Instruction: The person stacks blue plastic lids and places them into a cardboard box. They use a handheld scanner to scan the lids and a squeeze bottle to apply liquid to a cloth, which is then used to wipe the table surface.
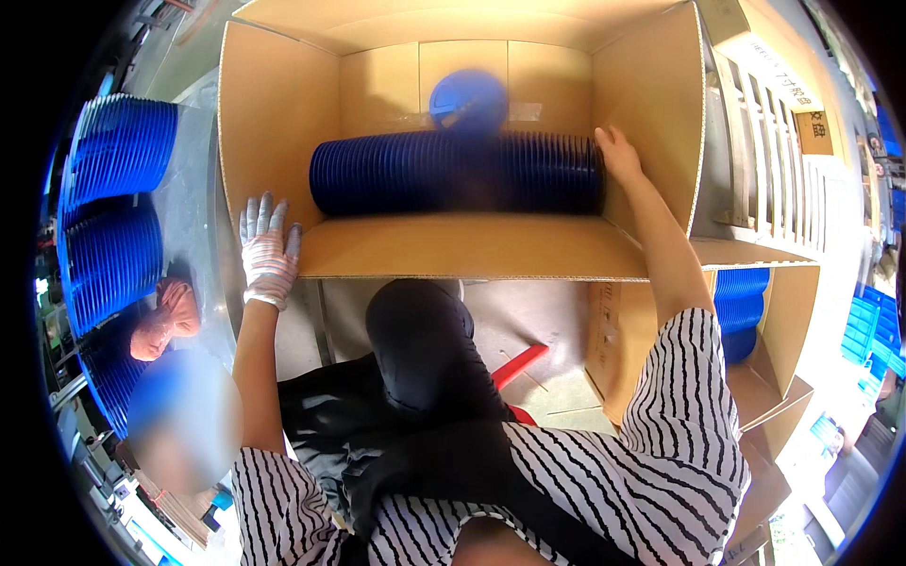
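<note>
Your gloved left hand (267, 250) rests flat on the front left corner of the open box (472, 247). Your bare right hand (618, 153) presses the right end of the blue stack (458, 173) lying sideways inside, between your hands.

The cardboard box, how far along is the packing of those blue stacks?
Done: one long row of nested blue pieces lies inside the cardboard box. In hand: the bare right hand presses the row's end; the gloved left hand steadies the box's front corner. Left: more blue stacks wait outside, at the left.
</note>
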The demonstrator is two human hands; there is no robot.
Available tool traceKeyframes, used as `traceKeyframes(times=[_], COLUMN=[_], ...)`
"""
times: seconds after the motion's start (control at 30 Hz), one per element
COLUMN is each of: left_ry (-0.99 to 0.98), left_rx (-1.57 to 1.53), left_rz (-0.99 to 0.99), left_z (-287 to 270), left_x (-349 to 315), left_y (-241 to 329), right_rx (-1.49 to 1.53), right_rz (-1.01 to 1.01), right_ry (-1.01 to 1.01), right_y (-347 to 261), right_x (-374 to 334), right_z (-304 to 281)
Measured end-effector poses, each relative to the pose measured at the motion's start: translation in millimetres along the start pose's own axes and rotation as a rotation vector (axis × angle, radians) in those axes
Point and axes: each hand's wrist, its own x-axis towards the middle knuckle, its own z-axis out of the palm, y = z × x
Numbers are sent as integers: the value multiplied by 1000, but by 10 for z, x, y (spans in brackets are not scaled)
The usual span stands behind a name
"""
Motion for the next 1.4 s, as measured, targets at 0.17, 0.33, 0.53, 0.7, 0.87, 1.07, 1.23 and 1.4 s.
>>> traceKeyframes(times=[0.17, 0.33, 0.53, 0.7, 0.87, 1.07, 1.23, 1.4], left_ry=[78, -25, -106, -155, -97, -86, -69, -65], left_rx=[-181, -226, -272, -343, -428, -415, -402, -373], left_rz=[-9, -41, -69, -53, -88, -42, -30, -69], left_z=[5, -64, -197, -234, -248, -270, -262, -260], left_x=[34, -63, 51, 136, 190, 166, 221, 179], left_y=[47, 84, 121, 210, 302, 392, 411, 382], right_rx=[-125, -129, -231, -539, -507, -114, -224, 182], right_rz=[-68, -143, -276, -166, -334, -342, -350, 282], right_ry=[21, -145, -310, -193, -46, 336, 118, -287], right_y=[-265, -1109, -1868, -2131, -2138, -2066, -1586, -399], right_x=[220, 593, 746, 702, 914, 805, 554, 109], right_z=[192, 926, 2194, 2098, 2061, 954, -804, -1105])
